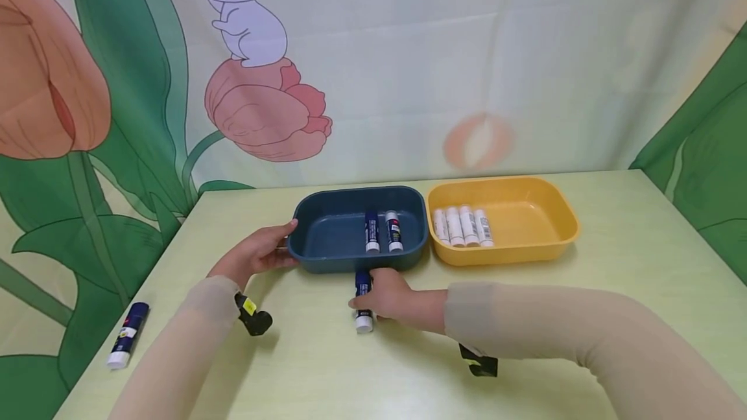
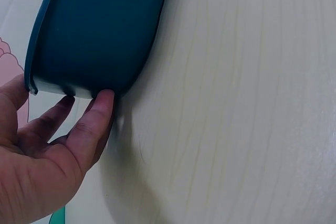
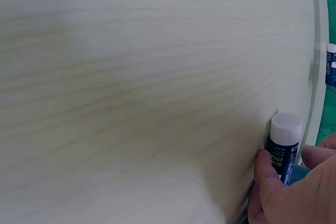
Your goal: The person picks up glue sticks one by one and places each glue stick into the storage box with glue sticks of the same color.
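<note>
My right hand (image 1: 390, 293) pinches a dark blue glue stick (image 1: 364, 319) just in front of the blue tray, its white end toward me. In the right wrist view, the thumb and fingers hold this glue stick (image 3: 285, 140) by its labelled body, low over the tabletop. At the left end of the blue tray (image 1: 332, 264), my left hand (image 1: 259, 251) touches the outer wall. The left wrist view shows the fingertips (image 2: 105, 98) spread along that wall from rim to base. Two glue sticks (image 1: 393, 232) lie side by side inside the tray, on its right half.
Right beside the blue tray stands a yellow tray (image 1: 513, 255) with several white tubes (image 1: 461, 225) in its left part. Another blue glue stick (image 1: 128, 336) lies near the table's left edge. A printed cloth (image 1: 379, 83) hangs behind the table.
</note>
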A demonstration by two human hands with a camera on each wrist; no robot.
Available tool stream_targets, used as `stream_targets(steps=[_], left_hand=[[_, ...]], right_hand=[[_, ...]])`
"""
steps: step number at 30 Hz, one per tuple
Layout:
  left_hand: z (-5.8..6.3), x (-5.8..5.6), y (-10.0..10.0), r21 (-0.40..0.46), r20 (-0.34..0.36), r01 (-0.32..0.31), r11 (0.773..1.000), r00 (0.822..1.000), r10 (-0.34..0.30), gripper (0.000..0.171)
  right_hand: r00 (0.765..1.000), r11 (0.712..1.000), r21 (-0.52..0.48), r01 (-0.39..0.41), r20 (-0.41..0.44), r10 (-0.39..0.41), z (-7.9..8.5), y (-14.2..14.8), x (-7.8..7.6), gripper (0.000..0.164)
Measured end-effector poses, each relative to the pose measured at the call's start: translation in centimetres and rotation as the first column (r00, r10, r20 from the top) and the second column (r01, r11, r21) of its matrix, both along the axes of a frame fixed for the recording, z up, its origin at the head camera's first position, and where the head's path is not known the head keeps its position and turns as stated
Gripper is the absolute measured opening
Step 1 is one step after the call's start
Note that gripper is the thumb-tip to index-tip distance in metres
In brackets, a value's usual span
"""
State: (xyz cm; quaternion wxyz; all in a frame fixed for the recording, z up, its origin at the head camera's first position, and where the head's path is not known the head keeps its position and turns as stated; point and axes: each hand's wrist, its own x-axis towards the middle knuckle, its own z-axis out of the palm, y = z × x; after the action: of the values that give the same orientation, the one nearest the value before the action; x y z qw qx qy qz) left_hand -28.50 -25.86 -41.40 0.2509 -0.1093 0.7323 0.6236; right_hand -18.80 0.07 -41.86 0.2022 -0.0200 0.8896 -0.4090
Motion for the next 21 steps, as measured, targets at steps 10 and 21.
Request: stream_targets(steps=[10, 21], left_hand=[[0.1, 0.1, -0.2, -0.002, -0.003, 0.002, 1.000, 1.000, -0.002, 0.055], [-0.1, -0.1, -0.1, 0.009, 0.005, -0.001, 1.000, 1.000, 0.001, 0.048]], right_hand=[[0.998, 0.999, 0.042, -0.030, -0.062, 0.033, 0.8, -0.4, 0.2, 0.061], [0.998, 1.000, -0.004, 0.025, 0.063, -0.025, 1.1, 0.0, 0.1, 0.066]])
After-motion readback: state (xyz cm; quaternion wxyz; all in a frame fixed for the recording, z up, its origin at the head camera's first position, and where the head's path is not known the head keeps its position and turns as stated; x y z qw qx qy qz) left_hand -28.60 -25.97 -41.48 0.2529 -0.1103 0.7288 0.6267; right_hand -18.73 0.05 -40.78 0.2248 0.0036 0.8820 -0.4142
